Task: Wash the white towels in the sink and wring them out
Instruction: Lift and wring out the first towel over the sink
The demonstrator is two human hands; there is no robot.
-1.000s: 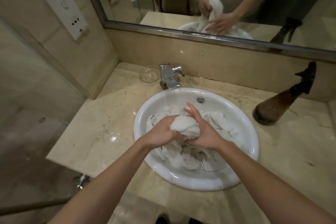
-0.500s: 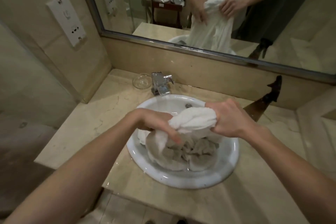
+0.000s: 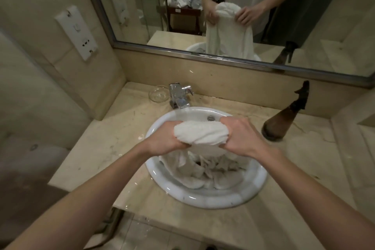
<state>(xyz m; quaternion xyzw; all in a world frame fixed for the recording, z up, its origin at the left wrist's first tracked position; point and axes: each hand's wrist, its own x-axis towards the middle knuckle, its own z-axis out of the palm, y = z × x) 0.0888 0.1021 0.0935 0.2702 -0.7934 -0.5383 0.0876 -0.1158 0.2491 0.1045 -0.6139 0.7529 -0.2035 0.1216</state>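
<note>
Lifted out of the sink (image 3: 205, 199) since a second ago: white towel (image 3: 200, 133), then balled low in the basin, now stretched as a twisted roll between left hand (image 3: 164, 140) and right hand (image 3: 241, 138). Hands moved apart, one grip at each end, with more cloth trailing down into the basin.

the towel (image 3: 201, 133) and both hands hide the sink's (image 3: 205, 199) middle and drain.

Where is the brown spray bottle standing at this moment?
In the head view, the brown spray bottle stands on the marble counter right of the sink, near the mirror's backsplash and beyond the right hand.
</note>
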